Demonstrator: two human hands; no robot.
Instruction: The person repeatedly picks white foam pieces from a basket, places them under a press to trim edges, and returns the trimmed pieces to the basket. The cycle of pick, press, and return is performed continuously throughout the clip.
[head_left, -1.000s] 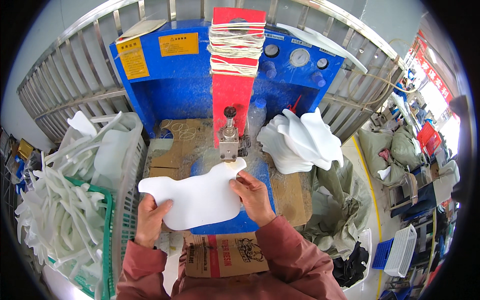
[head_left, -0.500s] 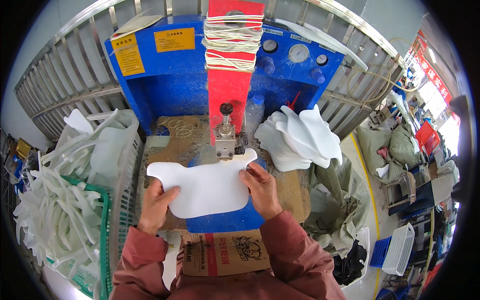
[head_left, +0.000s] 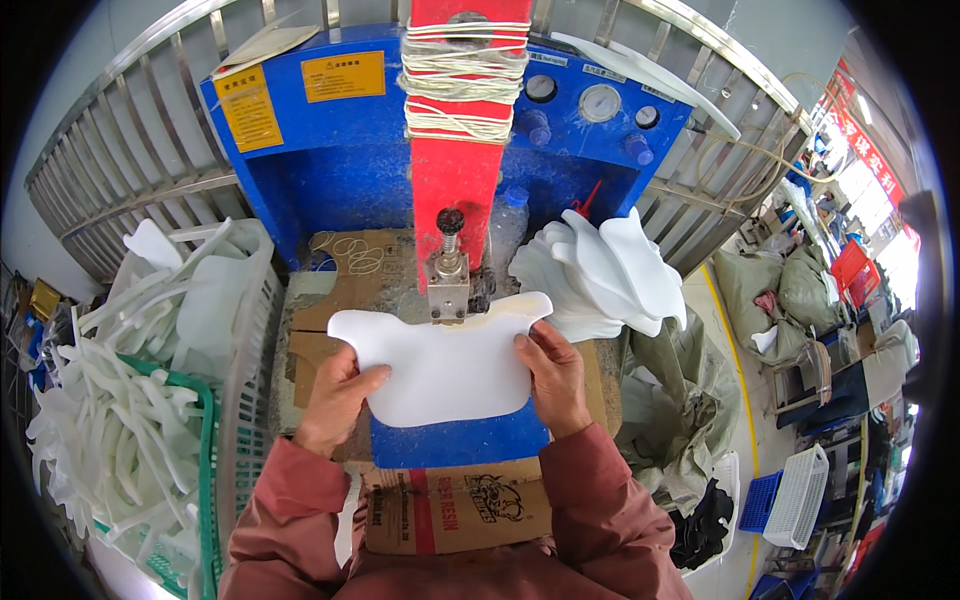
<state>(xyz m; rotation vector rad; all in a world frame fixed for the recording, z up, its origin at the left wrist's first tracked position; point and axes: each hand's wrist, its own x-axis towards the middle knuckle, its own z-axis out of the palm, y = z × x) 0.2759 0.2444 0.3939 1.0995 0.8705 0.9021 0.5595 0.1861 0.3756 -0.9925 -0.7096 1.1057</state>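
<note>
Between my two hands I hold a white foam sheet [head_left: 450,370], flat and cut to a curved outline, with a yellowish band along its far right edge. My left hand [head_left: 343,397] grips its left side, thumb on top and fingers underneath. Its right side is pinched the same way by my right hand [head_left: 556,378]. The sheet's far edge lies at the metal head [head_left: 448,290] of a machine, below a red arm [head_left: 455,180] wound with pale cord. A blue surface [head_left: 460,442] shows beneath the sheet.
Right of the machine head lies a stack of white foam pieces [head_left: 610,270]. A white crate [head_left: 262,330] and a green basket [head_left: 208,450], heaped with foam offcuts, stand at left. The blue machine housing [head_left: 330,170] rises behind. An olive sack [head_left: 680,420] hangs at right.
Both hands have carried the foam sheet to the right, and its far edge now passes further along the machine head. My grip on both sides stays closed.
</note>
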